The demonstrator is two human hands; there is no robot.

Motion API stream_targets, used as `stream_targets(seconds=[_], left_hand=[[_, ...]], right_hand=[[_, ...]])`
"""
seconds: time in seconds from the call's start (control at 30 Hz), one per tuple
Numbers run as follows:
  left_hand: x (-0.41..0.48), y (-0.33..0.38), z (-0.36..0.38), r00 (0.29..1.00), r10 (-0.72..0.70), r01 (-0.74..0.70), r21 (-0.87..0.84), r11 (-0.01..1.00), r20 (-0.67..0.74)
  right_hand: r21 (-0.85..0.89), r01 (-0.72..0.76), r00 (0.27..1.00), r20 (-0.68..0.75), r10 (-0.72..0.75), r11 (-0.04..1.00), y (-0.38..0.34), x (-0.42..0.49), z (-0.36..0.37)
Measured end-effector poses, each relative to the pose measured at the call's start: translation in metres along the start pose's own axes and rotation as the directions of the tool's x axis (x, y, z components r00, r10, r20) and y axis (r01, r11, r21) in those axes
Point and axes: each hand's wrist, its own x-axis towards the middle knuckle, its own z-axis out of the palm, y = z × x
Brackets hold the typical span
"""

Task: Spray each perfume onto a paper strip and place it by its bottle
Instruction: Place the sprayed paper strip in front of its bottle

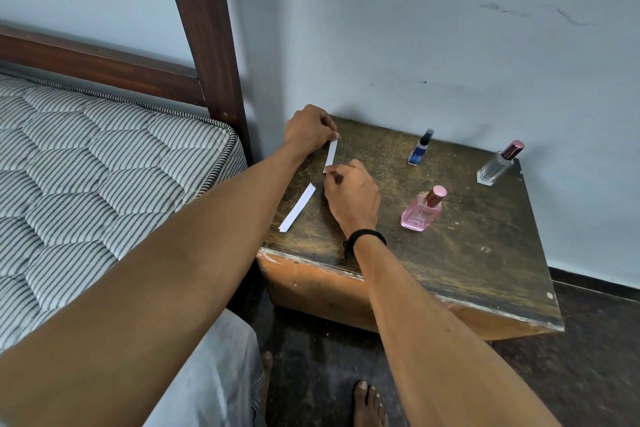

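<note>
Head cam, looking down on a scuffed wooden nightstand [467, 253]. 2 paper strips up here. Held strip [331, 152] pinched at both ends: left hand [310, 130] clamping the far end in curled fingertips, right hand [351, 191] nipping the near end. Touching the tabletop or just above it, hard to tell. Loose strip [298, 208] lying flat near the left edge, just beside the right hand. 3 perfume bottles, all upright, apart from both strips: blue spray [420, 147] at the back, pink bottle [422, 208] nearer the front, clear bottle [498, 163] by the right edge. 1 black wristband [365, 239] on the right wrist. Striped mattress [104, 166] and dark bedpost [207, 38] off left, 2 bare feet [369, 402] down below.
</note>
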Motion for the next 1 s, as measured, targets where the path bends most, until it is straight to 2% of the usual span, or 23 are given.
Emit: stream_targets(seconds=[0.27,0.33,0.47,0.53,0.67,0.83,0.9,1.0], left_hand=[[0.000,0.000,-0.001,0.999,-0.035,0.035,-0.038,0.999,0.018],[-0.001,-0.001,-0.003,0.999,-0.042,0.043,-0.109,0.993,0.012],[-0.012,-0.003,-0.013,0.990,-0.133,0.107,-0.382,0.918,-0.043],[-0.026,-0.007,-0.015,0.982,-0.173,0.125,-0.422,0.898,-0.078],[-0.064,-0.021,-0.013,0.976,-0.155,0.095,-0.344,0.934,-0.152],[-0.096,-0.030,-0.023,0.963,-0.170,0.089,-0.344,0.935,-0.211],[-0.104,-0.032,-0.027,0.966,-0.168,0.093,-0.340,0.936,-0.197],[-0.115,-0.027,-0.029,0.972,-0.141,0.075,-0.324,0.943,-0.186]], right_hand=[[0.001,0.010,1.000,0.015,-0.010,1.000,0.000,0.001,0.000],[0.034,0.022,1.000,-0.001,-0.022,0.999,-0.001,0.000,0.000],[0.145,0.019,0.999,-0.045,-0.013,0.989,-0.001,0.000,-0.002],[0.165,0.021,0.999,-0.049,-0.013,0.986,-0.001,-0.001,-0.003],[0.270,-0.003,0.999,-0.042,0.015,0.963,-0.002,-0.005,-0.009],[0.501,-0.157,0.987,0.110,0.118,0.851,0.001,-0.024,-0.031],[0.494,-0.183,0.979,0.173,0.110,0.850,0.004,-0.038,-0.042],[0.397,-0.205,0.964,0.239,0.115,0.895,0.012,-0.061,-0.059]])
